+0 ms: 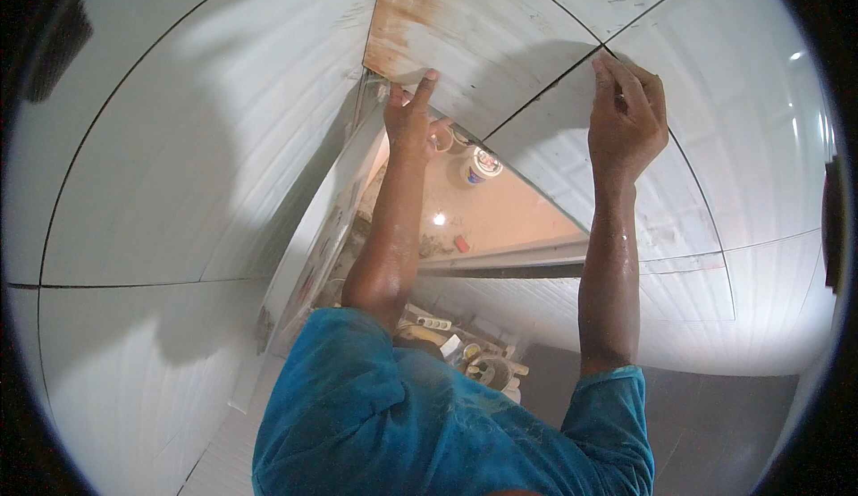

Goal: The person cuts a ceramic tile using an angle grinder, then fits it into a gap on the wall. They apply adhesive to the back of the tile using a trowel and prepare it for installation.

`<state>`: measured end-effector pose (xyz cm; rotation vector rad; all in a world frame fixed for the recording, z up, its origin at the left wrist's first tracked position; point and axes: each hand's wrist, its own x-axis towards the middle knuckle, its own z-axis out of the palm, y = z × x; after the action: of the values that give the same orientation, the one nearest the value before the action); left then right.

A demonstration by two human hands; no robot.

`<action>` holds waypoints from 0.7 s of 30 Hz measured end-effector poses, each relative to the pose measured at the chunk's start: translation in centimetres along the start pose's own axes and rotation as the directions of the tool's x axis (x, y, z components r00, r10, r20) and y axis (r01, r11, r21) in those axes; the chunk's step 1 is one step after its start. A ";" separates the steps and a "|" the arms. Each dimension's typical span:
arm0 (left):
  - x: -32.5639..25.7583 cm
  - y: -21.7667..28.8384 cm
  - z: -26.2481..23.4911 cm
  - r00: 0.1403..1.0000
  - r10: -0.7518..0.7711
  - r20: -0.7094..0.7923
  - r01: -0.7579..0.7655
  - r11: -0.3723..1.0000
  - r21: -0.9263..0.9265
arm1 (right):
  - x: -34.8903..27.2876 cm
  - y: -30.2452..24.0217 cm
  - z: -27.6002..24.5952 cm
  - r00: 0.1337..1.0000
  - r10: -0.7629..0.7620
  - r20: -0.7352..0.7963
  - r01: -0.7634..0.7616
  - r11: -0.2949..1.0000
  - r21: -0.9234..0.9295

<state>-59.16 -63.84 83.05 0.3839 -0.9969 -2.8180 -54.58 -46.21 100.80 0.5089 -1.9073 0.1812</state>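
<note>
My left hand (409,125) reaches up to the lower edge of a white wall tile (465,45) with a brown smear at its left end. Its fingers are apart, one stretched up against that edge near the room corner. Higher on the right, my right hand (631,125) has its fingertips pinched together at the dark joint where several tiles meet, just above another white tile (572,138). Anything small between those fingertips is hidden from me. Blue sleeves cover both upper arms.
Below the tiles' lower edge is an opening, through which a white bucket (483,165) and a small red object (461,243) show on the floor beyond. A power strip (434,323) and assorted tools lie below me. A tiled wall (134,183) stands at left.
</note>
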 end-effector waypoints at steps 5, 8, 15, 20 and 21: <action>0.3 -0.1 -0.1 1.000 0.015 0.005 -0.014 1.000 -0.006 | -0.2 0.1 0.0 1.000 -0.017 0.000 0.017 1.000 -0.024; 0.6 -0.6 -0.4 0.999 -0.013 -0.038 0.013 1.000 0.003 | -0.3 0.2 0.1 1.000 -0.008 -0.009 0.008 1.000 -0.010; 1.5 -1.1 -1.1 0.999 0.018 0.034 -0.019 0.999 0.029 | -1.3 0.7 0.4 0.997 0.033 -0.066 -0.033 0.999 0.012; 0.7 -0.2 -0.7 1.000 -0.014 0.018 0.014 0.999 0.041 | -1.8 0.2 0.6 0.993 0.087 -0.085 -0.078 0.992 0.102; 0.5 0.0 -0.6 0.999 -0.020 0.049 0.018 0.999 0.037 | -1.7 0.1 0.6 0.991 0.095 -0.091 -0.085 0.991 0.105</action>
<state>-59.49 -64.33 82.47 0.3316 -1.0616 -2.8425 -54.62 -45.91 98.98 0.4733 -1.8352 0.3560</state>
